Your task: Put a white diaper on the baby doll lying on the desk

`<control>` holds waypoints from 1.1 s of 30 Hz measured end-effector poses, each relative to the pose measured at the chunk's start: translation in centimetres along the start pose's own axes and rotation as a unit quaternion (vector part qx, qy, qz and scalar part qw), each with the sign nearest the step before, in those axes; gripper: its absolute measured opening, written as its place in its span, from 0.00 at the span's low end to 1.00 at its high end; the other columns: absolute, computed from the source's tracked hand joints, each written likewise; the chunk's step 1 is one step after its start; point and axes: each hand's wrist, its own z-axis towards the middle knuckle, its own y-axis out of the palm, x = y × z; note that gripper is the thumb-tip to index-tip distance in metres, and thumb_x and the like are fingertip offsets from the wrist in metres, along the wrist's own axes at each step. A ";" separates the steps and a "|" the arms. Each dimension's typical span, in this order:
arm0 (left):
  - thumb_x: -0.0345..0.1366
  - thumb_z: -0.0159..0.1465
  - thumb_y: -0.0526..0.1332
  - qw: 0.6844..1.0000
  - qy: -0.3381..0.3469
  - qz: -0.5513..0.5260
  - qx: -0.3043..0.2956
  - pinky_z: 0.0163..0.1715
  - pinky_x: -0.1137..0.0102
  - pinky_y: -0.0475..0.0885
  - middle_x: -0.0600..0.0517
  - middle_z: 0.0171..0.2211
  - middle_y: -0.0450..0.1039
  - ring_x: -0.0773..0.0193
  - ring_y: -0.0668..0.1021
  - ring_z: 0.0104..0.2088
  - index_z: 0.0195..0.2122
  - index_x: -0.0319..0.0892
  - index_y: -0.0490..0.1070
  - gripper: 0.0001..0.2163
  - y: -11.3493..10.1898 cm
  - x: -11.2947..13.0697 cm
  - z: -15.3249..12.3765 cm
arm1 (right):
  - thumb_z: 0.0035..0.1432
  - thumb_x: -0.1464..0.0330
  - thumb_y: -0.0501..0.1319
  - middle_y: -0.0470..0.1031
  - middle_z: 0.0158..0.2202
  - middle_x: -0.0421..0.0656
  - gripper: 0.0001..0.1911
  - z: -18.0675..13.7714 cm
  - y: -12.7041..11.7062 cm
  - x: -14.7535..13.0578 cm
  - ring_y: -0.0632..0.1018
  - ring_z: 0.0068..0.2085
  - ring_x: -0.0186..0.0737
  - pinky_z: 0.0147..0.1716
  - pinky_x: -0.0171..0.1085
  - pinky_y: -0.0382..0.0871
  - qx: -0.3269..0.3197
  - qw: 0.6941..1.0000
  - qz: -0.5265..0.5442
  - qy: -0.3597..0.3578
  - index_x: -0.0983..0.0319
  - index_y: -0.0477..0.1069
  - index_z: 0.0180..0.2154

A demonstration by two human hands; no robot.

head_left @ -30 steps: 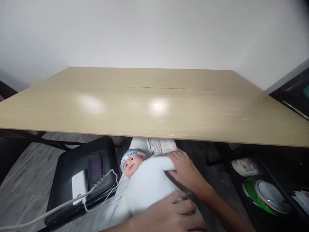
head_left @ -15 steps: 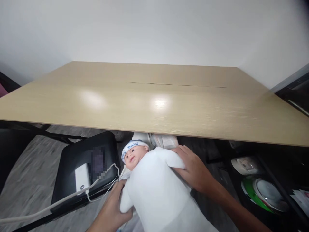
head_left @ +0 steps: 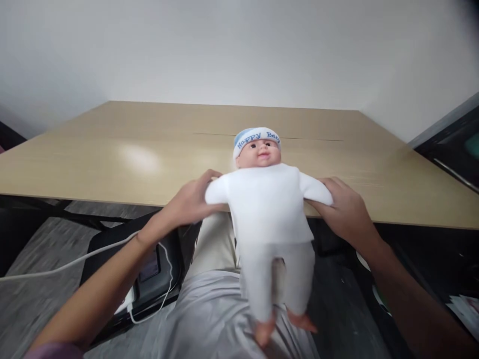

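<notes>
A baby doll (head_left: 269,204) in a white top and white trousers faces me, upright, between my hands. Its blue and white cap (head_left: 258,137) carries the words "Happy Baby". My left hand (head_left: 196,197) is closed around the doll's sleeve on the left side. On the other side my right hand (head_left: 342,207) grips the opposite sleeve. Head and chest overlap the near edge of the wooden table (head_left: 168,154), while the bare feet (head_left: 265,331) hang over my lap.
On the left a black stool (head_left: 101,244) holds a white power bank (head_left: 127,299) and a phone (head_left: 150,267). A white cable (head_left: 75,262) runs across my left forearm. A dark screen-like object (head_left: 456,144) stands at the right, with papers (head_left: 464,311) below it.
Both hands have lifted the doll from below the table's edge up to its front. It was tilted to the left and is now upright, with its legs in view.
</notes>
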 end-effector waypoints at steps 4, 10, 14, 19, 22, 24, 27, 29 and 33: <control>0.47 0.60 0.68 1.000 0.005 -0.008 -0.014 0.50 0.62 0.76 0.44 0.55 0.81 0.50 0.82 0.50 0.60 0.40 0.72 0.29 -1.2 -4.3 7.8 | 0.73 0.51 0.60 0.80 0.46 0.51 0.18 5.1 4.8 2.4 0.78 0.47 0.55 0.43 0.45 0.68 -0.002 1.000 0.005 0.015 0.58 0.76 0.47; 0.50 0.60 0.69 0.999 -0.012 0.031 -0.005 0.46 0.63 0.75 0.45 0.53 0.83 0.51 0.82 0.47 0.59 0.40 0.75 0.29 -2.1 -9.6 14.5 | 0.74 0.50 0.59 0.80 0.46 0.52 0.20 10.7 10.2 4.5 0.78 0.45 0.56 0.41 0.45 0.67 0.004 1.000 -0.016 0.007 0.60 0.76 0.47; 0.51 0.58 0.70 0.996 -0.044 0.070 0.038 0.44 0.63 0.75 0.46 0.53 0.84 0.49 0.83 0.48 0.59 0.43 0.75 0.29 -2.5 -12.4 17.8 | 0.73 0.48 0.61 0.81 0.47 0.53 0.22 14.4 12.9 5.8 0.79 0.47 0.58 0.42 0.47 0.69 0.034 0.999 -0.010 -0.009 0.60 0.77 0.50; 0.53 0.60 0.68 0.990 -0.020 0.114 0.076 0.48 0.59 0.75 0.44 0.53 0.85 0.45 0.83 0.50 0.57 0.44 0.76 0.27 -2.9 -15.3 21.9 | 0.74 0.49 0.61 0.83 0.54 0.54 0.26 19.1 15.6 7.1 0.80 0.52 0.62 0.49 0.51 0.71 0.056 0.997 -0.001 -0.052 0.58 0.75 0.62; 0.54 0.62 0.66 0.981 -0.003 0.167 0.099 0.55 0.52 0.72 0.43 0.49 0.86 0.42 0.83 0.49 0.55 0.42 0.77 0.26 -2.8 -17.2 24.6 | 0.75 0.50 0.60 0.83 0.55 0.54 0.26 22.3 17.0 7.9 0.80 0.52 0.63 0.50 0.52 0.72 0.045 0.996 -0.007 -0.072 0.59 0.76 0.63; 0.55 0.63 0.65 0.971 0.010 0.210 0.116 0.58 0.49 0.69 0.42 0.48 0.86 0.41 0.83 0.49 0.54 0.41 0.79 0.26 -2.7 -18.3 26.6 | 0.75 0.50 0.60 0.84 0.54 0.54 0.27 24.5 17.8 8.6 0.80 0.52 0.62 0.50 0.52 0.72 0.037 0.996 -0.019 -0.075 0.59 0.76 0.63; 0.54 0.64 0.64 0.953 0.046 0.259 0.151 0.59 0.50 0.68 0.39 0.51 0.85 0.39 0.81 0.54 0.58 0.39 0.78 0.28 -2.4 -19.4 29.1 | 0.75 0.49 0.59 0.85 0.52 0.53 0.27 27.2 18.4 9.5 0.81 0.51 0.62 0.48 0.51 0.72 0.021 0.996 -0.032 -0.076 0.58 0.78 0.62; 0.55 0.66 0.63 0.947 0.060 0.271 0.163 0.58 0.52 0.69 0.39 0.54 0.84 0.39 0.82 0.54 0.67 0.40 0.74 0.33 -2.2 -19.8 30.1 | 0.75 0.49 0.59 0.86 0.52 0.50 0.26 28.2 18.5 9.6 0.81 0.49 0.61 0.47 0.50 0.72 0.014 0.996 -0.030 -0.078 0.56 0.79 0.61; 0.59 0.68 0.60 0.944 0.044 0.288 0.153 0.50 0.56 0.73 0.41 0.50 0.85 0.41 0.85 0.49 0.69 0.41 0.71 0.35 -2.3 -20.2 30.5 | 0.73 0.47 0.61 0.88 0.52 0.46 0.25 28.4 18.3 9.5 0.84 0.46 0.60 0.41 0.47 0.71 0.017 0.998 -0.044 -0.042 0.51 0.79 0.62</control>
